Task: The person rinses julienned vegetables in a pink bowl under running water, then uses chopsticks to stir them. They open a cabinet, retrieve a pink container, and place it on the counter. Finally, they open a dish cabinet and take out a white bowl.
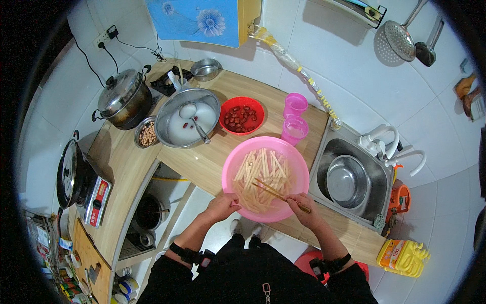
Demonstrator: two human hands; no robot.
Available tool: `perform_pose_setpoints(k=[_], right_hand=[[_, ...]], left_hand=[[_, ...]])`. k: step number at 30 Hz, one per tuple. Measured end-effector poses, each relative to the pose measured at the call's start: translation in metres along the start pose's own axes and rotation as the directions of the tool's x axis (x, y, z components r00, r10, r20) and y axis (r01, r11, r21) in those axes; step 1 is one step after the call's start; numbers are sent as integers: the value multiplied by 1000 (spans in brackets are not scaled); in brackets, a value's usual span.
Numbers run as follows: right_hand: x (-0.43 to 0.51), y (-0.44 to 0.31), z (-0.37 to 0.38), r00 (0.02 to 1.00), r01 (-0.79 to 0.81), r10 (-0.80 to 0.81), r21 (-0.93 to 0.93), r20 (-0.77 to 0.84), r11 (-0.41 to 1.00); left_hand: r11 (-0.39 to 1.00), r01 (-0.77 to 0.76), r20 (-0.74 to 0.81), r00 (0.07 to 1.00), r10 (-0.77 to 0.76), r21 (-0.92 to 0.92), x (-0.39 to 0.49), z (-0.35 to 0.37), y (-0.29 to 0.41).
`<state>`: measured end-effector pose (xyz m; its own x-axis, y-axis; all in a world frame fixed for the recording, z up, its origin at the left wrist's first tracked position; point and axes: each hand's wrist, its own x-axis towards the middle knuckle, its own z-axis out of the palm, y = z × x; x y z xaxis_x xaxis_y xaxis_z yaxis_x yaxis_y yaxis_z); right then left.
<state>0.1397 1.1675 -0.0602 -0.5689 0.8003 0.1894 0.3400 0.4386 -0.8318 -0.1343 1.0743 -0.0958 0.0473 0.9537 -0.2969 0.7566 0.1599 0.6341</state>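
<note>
A pink plastic basin point(265, 142) stands at the counter's front edge, holding pale cut strips point(262, 171) in liquid. My left hand point(224, 207) grips the basin's lower left rim. In my right hand point(302, 209), at the lower right rim, is a pair of chopsticks point(277, 193), with their tips over the strips. Behind the basin are a red bowl point(248, 100) of dark red dates in liquid and two pink plastic cups point(295, 129). Left of the red bowl, a large metal bowl point(163, 125) holds whitish liquid, a few red pieces and a ladle point(199, 129).
A metal sink point(322, 163) with a metal basin point(347, 182) lies right, below white faucets point(391, 144). At left are a lidded pot point(125, 98), a small bowl of peanuts point(147, 133), a portable gas stove point(98, 203) and a cutting board with a cleaver point(95, 271). Yellow oil jugs point(402, 258) stand lower right.
</note>
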Motion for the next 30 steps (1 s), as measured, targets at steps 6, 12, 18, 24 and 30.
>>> perform_pose_setpoints(k=[6,12,18,24,30], right_hand=[[-4,0,-18,995,-75,66,-127,-71,989],[-3,-2,-8,997,-69,71,68,-29,995],[-1,-8,-27,979,-199,190,-132,-76,971],[-10,-17,-22,970,-19,2,69,244,997],[-5,0,-12,993,-11,31,-163,116,987]], left_hand=[[1000,26,-3,1000,-26,-9,-2,-1,3],[1000,-14,-8,1000,14,22,1,0,0],[1000,-26,-21,999,26,-6,0,1,-2],[999,-38,-11,999,38,-10,2,3,-5],[999,-53,-23,998,53,-11,2,2,-4]])
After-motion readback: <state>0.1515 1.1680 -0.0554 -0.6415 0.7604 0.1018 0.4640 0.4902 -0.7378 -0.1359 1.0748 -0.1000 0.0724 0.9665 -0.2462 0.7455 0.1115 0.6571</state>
